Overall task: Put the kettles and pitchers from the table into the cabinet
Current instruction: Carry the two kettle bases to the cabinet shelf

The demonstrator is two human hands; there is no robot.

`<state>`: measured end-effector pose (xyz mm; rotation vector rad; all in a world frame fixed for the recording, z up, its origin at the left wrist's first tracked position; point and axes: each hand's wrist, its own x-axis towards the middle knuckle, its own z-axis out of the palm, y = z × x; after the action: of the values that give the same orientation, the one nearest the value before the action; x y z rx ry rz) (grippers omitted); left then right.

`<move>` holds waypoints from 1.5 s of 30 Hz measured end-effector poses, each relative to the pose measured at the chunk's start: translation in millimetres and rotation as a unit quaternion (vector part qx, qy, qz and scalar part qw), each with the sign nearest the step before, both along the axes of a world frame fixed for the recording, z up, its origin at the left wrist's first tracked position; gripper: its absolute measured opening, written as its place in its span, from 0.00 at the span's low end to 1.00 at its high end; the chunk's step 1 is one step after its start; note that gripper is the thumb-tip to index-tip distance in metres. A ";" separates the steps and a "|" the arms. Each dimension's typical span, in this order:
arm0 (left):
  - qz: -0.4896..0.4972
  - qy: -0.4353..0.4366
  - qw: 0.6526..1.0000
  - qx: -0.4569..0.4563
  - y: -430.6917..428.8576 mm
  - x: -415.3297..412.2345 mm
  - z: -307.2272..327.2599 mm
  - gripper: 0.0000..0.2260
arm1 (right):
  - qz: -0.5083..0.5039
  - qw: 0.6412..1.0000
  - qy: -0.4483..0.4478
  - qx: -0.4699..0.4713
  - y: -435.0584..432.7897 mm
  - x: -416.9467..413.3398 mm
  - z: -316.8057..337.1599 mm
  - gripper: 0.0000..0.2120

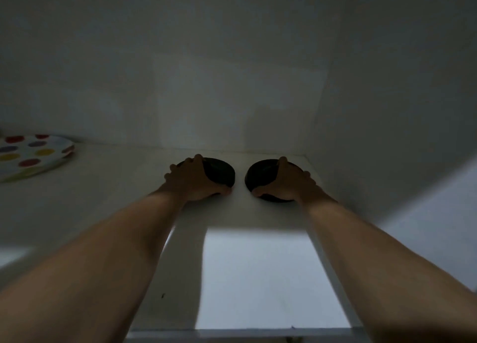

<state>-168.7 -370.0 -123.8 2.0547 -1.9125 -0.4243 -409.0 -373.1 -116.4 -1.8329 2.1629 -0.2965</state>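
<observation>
I look into a dim white cabinet. Two dark round objects rest side by side on the shelf (258,265) near the back wall; in this light I cannot tell what kind of vessel or base they are. My left hand (192,181) is wrapped over the left dark round object (222,173). Over the right dark round object (259,175) lies my right hand (286,181), gripping it. A narrow gap separates the two objects. Both forearms reach in from the bottom of the view.
A white plate with coloured dots (31,154) lies on the shelf at the far left. The cabinet's right side wall (387,110) stands close to my right hand. The shelf's front edge (245,333) runs along the bottom.
</observation>
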 end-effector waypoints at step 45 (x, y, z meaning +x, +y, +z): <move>-0.074 -0.067 0.992 -0.079 128.2 6.8 98.7 0.36 | 0.022 0.995 0.056 -0.080 131.1 18.1 91.8 0.41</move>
<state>-161.8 -241.8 -25.1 1.8916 -2.1107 -0.1651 -390.9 -242.0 -24.6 -2.0264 2.2269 -0.3754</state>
